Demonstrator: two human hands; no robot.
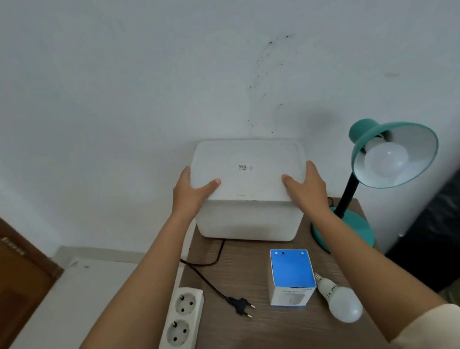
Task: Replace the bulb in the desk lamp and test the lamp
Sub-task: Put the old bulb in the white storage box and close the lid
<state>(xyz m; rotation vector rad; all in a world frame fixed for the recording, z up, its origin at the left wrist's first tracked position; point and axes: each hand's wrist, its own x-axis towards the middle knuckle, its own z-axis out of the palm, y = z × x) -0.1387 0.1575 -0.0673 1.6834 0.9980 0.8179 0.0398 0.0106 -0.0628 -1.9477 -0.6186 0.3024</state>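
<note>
Standing against the pale wall at the back of the dark wood-grain table [266, 343], a white rectangular plastic storage box [251, 219] carries a white lid [246, 156] with a small printed code on top. The left hand [190, 196] clasps the lid's left edge, thumb on top and fingers around the side, and the right hand [306, 188] clasps the right edge the same way. Just to the right of the box stands a teal desk lamp [363, 190] with a round base, a black neck and a bell shade tilted toward the camera; a white round bulb [386, 159] sits in its socket, unlit. A white multi-socket power strip [178, 332] lies along the table's left edge. Near the middle stands a blue-and-white cardboard bulb box [290, 277], and touching its right side lies a loose white bulb [341, 299], screw base toward the box. The lamp's black plug [240, 305] rests unplugged between strip and bulb box.
</note>
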